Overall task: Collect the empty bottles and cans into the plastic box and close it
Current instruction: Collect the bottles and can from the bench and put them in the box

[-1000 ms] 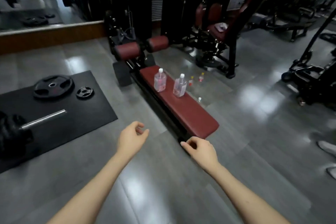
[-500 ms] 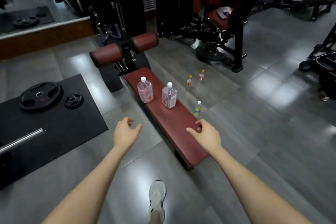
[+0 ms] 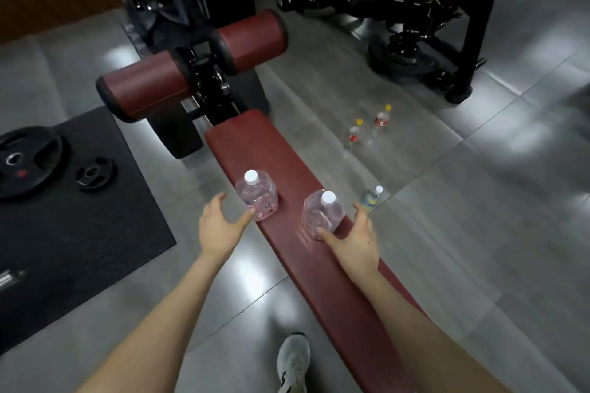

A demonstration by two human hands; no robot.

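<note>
Standing: 2 bottles [image 3: 258, 198] on red bench [image 3: 335, 284] | grey gym floor [image 3: 479, 233] | both hands spread, empty

Grey glossy floor tiles [image 3: 479, 233] mirror soft ceiling light. A black rubber mat [image 3: 79, 217] holds two weight plates [image 3: 28, 159]. Dark gym machines [image 3: 415, 9] stand behind the maroon padded counter [image 3: 287, 175].

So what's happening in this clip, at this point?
A person in a gym is reaching for two clear, white-capped bottles standing on a red padded bench. The left hand is open around the left bottle, its thumb at the bottle's base; the right hand is open around the right bottle. Neither is lifted yet. Three smaller bottles stand on the floor right of the bench: one with a blue label, two with yellow caps. No plastic box is in view.
</note>
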